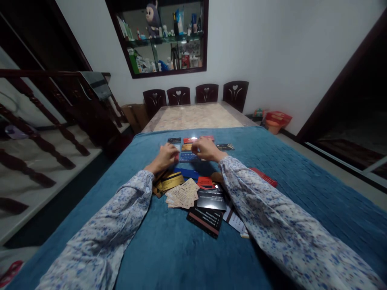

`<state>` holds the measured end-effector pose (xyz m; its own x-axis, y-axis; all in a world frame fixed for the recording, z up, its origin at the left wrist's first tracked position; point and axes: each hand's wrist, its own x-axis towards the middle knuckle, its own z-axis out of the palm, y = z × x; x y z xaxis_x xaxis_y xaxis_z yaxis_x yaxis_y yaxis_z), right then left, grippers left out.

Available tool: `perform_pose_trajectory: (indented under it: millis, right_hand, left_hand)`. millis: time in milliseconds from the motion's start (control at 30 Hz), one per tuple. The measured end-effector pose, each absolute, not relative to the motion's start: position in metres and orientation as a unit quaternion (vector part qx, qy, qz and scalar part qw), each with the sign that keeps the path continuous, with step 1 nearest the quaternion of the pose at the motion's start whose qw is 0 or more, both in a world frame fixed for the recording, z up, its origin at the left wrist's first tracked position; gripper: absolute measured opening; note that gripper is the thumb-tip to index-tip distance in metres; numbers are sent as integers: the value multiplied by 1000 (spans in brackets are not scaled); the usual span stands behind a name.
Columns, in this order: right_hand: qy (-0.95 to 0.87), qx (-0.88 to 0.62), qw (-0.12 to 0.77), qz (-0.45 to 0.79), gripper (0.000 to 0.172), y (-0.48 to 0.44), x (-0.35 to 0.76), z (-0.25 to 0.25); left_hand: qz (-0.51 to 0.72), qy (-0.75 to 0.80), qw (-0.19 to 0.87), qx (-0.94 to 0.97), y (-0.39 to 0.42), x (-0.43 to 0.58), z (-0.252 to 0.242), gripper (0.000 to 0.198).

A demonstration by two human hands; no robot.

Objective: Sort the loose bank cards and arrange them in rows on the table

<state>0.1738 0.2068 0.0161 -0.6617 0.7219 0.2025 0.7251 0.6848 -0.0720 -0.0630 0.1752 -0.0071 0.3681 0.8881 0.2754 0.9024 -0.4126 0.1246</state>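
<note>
My left hand (167, 157) is over the left side of a layout of cards, its fingers curled down and pressed together beside a pale card with a reddish part; what they hold, if anything, is hidden. My right hand (208, 149) arches over the right side, thumb and fingers bent toward each other beside an orange card (186, 148). A blue card (189, 157) lies between the hands. Behind them are a black card (174, 140) and a red card (190, 140). Another dark card (226, 147) lies right of my right hand.
Nearer me is a loose pile: a gold card (172, 181), fanned beige cards (183, 194), black cards (205, 220) and a red card (205, 182). One red card (264, 177) lies beyond my right forearm. A blue cloth (151, 241) covers the table's near part; chairs (207, 93) stand behind.
</note>
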Motion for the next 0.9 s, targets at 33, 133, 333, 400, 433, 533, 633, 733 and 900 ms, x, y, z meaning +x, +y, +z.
perform_pose_trajectory:
  millis: [33, 133, 333, 400, 433, 533, 633, 733, 900]
  right_hand:
    - [-912, -394, 114, -4, 23, 204, 173, 15]
    - [-910, -393, 131, 5, 23, 193, 172, 14]
    - [-913, -384, 132, 31, 24, 176, 166, 11]
    - [-916, -376, 138, 36, 25, 174, 164, 9]
    - [-917, -371, 143, 37, 25, 174, 164, 7]
    - [-922, -353, 154, 36, 24, 174, 161, 1]
    - [-927, -339, 155, 35, 22, 173, 159, -4]
    - [-931, -329, 150, 41, 21, 169, 157, -6]
    - [-935, -323, 143, 45, 22, 160, 151, -11]
  left_hand:
    - [-160, -536, 26, -828, 173, -65, -8, 22]
    - [-191, -511, 32, -838, 165, -69, -14, 22]
    - [-211, -506, 37, -836, 141, -78, -24, 28]
    - [-213, -508, 39, -833, 133, -82, -26, 30]
    - [-215, -508, 40, -833, 129, -84, -27, 29]
    - [-215, -507, 47, -833, 119, -91, -31, 26]
    - [-219, -510, 60, -830, 111, -98, -35, 25]
    - [-226, -511, 66, -827, 103, -104, -39, 24]
    - [-231, -510, 64, -826, 91, -110, -45, 26]
